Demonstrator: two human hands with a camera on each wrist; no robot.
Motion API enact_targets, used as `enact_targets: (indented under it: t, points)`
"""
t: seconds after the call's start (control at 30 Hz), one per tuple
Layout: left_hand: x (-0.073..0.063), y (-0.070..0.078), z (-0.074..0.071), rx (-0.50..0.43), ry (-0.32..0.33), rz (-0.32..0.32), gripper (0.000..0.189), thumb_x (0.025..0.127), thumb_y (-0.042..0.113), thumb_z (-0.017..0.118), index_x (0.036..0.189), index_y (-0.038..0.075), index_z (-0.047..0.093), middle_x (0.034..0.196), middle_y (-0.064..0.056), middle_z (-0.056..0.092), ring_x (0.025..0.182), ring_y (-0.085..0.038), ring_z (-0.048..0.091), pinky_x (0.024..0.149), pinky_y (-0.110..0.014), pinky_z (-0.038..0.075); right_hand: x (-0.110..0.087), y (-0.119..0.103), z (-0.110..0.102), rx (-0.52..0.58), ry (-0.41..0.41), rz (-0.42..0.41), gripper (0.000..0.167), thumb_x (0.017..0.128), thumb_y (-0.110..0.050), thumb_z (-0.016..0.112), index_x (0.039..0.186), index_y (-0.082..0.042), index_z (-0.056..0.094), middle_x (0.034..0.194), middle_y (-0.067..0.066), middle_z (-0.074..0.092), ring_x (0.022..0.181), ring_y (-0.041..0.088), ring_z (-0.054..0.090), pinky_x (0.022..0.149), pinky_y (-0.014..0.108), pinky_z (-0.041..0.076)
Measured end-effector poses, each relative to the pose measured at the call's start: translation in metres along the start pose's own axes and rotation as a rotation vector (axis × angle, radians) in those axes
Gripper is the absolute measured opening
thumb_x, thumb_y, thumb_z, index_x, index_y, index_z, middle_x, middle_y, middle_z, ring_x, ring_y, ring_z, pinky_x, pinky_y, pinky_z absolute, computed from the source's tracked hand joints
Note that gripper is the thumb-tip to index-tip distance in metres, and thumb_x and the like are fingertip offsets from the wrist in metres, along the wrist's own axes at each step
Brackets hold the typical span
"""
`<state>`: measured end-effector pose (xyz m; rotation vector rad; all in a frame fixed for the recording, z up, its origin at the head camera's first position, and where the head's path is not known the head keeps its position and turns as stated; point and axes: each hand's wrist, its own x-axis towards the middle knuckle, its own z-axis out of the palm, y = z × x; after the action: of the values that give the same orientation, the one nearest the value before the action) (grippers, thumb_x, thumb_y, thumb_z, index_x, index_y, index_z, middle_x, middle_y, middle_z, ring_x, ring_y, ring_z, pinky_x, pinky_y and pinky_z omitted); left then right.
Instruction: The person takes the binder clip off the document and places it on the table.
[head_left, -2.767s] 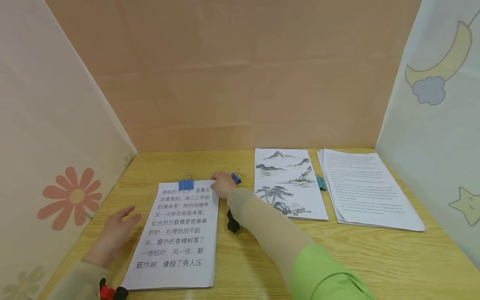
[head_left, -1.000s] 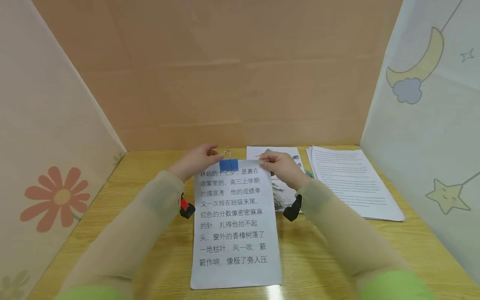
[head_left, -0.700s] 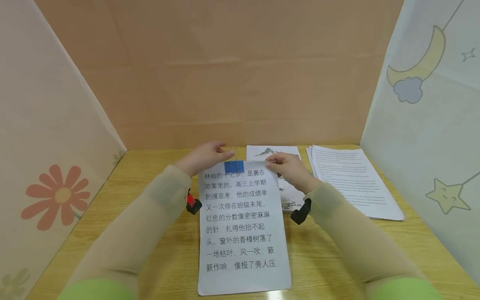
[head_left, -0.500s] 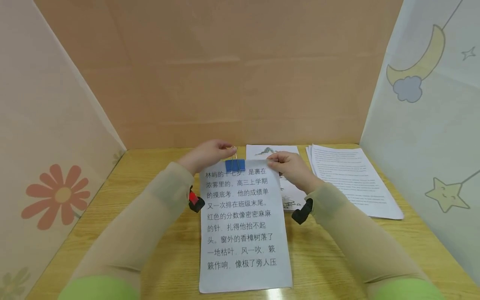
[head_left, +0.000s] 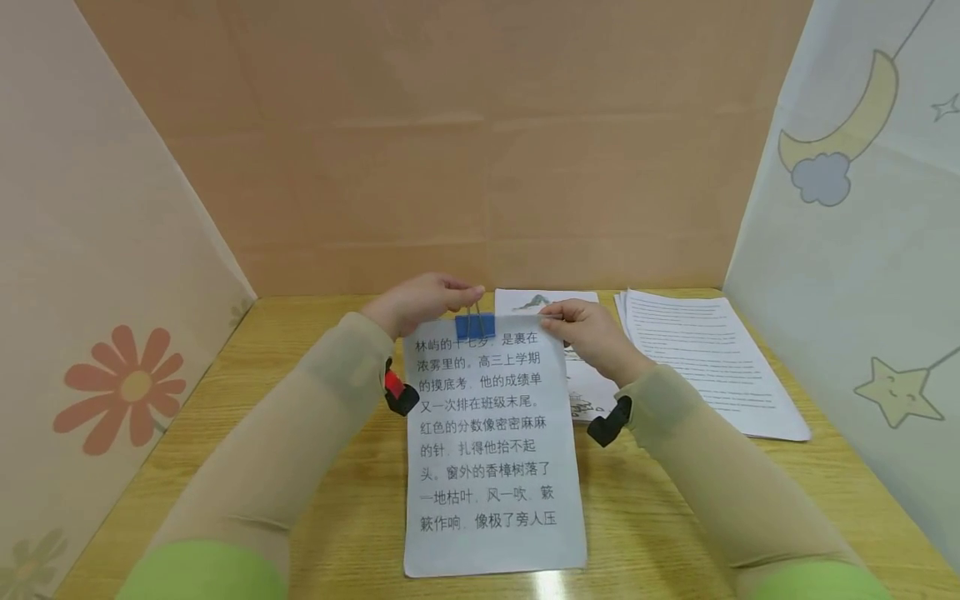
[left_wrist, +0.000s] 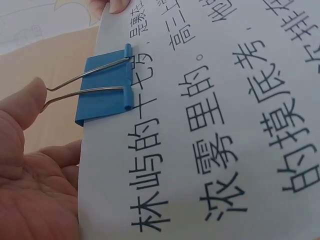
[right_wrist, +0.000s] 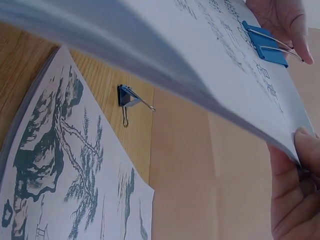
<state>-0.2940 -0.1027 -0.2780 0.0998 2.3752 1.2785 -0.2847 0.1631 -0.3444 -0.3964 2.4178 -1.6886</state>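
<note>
Held up at its top edge, a stack of white printed sheets hangs tilted above the table in the head view. A blue binder clip bites that top edge left of its middle. At the clip is my left hand, its thumb against the tips of the clip's wire handles in the left wrist view. Its other fingers go behind the sheets, partly hidden. My right hand pinches the stack's top right corner between thumb and fingers.
Behind my right hand lies an ink-landscape stack, partly covered. A typed stack rests at the right. In the right wrist view, another blue binder clip sits on the wooden table. Patterned side walls and a brown back wall enclose it.
The printed stack, first flat at the left with my right hand at its corner, has risen and moved right. My left hand has come to the clip, its thumb now on the handles.
</note>
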Motion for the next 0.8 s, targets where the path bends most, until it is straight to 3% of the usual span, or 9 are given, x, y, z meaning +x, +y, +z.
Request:
enact_targets:
  t: [0.23, 0.57, 0.8]
  points:
    - [-0.003, 0.002, 0.002, -0.045, 0.007, 0.010, 0.052, 0.092, 0.043, 0.063, 0.135, 0.015, 0.055, 0.131, -0.005, 0.052, 0.130, -0.030, 0.039, 0.111, -0.052, 0.025, -0.001, -0.001, 0.001, -0.014, -0.001, -0.002, 0.020, 0.097, -0.018, 0.059, 0.110, -0.006, 0.067, 0.103, 0.011, 0.070, 0.092, 0.023, 0.067, 0.080, 0.035, 0.053]
    - [-0.003, 0.003, 0.015, 0.008, 0.085, 0.064, 0.040, 0.093, 0.037, 0.063, 0.126, 0.015, 0.061, 0.129, -0.003, 0.056, 0.125, -0.026, 0.045, 0.109, -0.051, 0.028, -0.006, -0.001, 0.000, -0.006, 0.012, 0.002, 0.021, 0.097, -0.016, 0.059, 0.112, -0.003, 0.066, 0.103, 0.012, 0.070, 0.090, 0.021, 0.067, 0.081, 0.040, 0.054]
    - [-0.009, 0.004, 0.021, 0.022, 0.111, 0.090, 0.043, 0.095, 0.037, 0.061, 0.131, 0.014, 0.058, 0.132, -0.003, 0.056, 0.125, -0.025, 0.046, 0.107, -0.049, 0.032, -0.007, 0.000, 0.001, -0.011, 0.016, -0.012, 0.020, 0.097, -0.016, 0.059, 0.110, -0.003, 0.067, 0.100, 0.012, 0.070, 0.089, 0.021, 0.067, 0.079, 0.037, 0.054]
